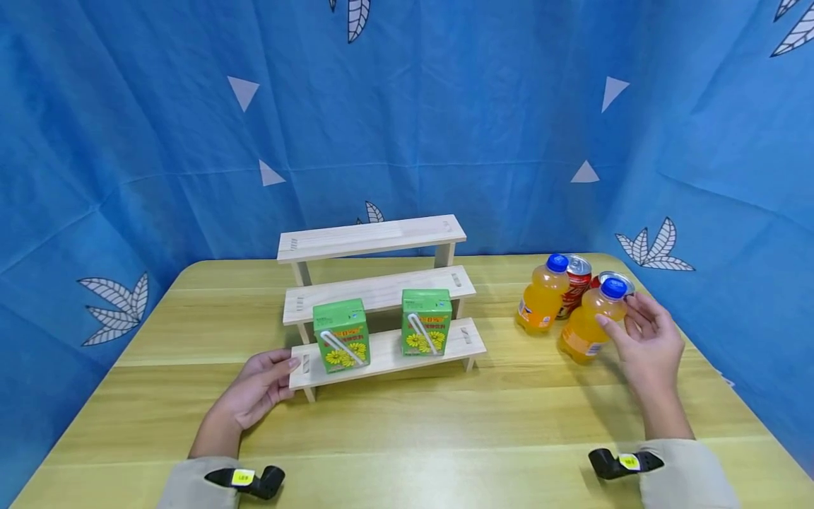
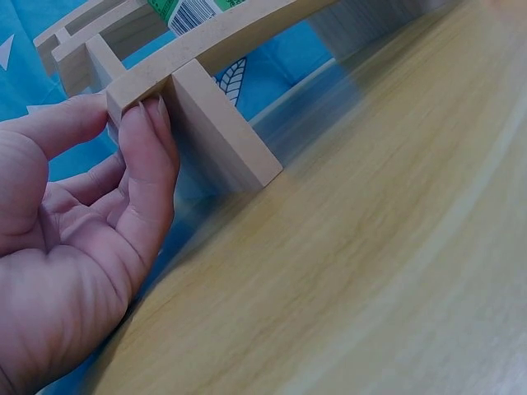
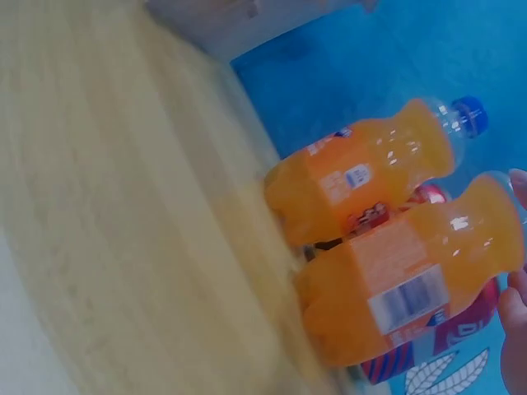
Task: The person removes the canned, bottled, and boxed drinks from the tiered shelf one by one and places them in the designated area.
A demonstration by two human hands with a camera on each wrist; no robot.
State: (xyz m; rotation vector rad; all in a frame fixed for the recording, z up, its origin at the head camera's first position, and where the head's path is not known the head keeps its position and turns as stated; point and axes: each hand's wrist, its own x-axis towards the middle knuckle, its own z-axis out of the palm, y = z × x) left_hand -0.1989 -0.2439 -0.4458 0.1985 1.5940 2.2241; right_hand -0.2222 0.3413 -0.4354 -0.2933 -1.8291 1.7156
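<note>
My left hand (image 1: pixel 259 389) pinches the left end of the lowest step of a pale wooden three-step shelf (image 1: pixel 389 350), thumb on top and fingers beneath, as the left wrist view also shows. Two green drink cartons (image 1: pixel 341 336) with straws on their fronts stand on that step, spaced apart. At the right, my right hand (image 1: pixel 651 343) holds the nearer orange soda bottle (image 1: pixel 584 326) near its blue-capped top, with the thumb across the front. Only fingertips (image 3: pixel 515 304) enter the right wrist view, at the bottle's upper part.
A second orange soda bottle (image 1: pixel 543 295) stands just behind and left of the held one. Two red soda cans (image 1: pixel 575 286) are partly hidden by the bottles. Blue patterned cloth (image 1: pixel 407 127) hangs behind the wooden table (image 1: pixel 407 438).
</note>
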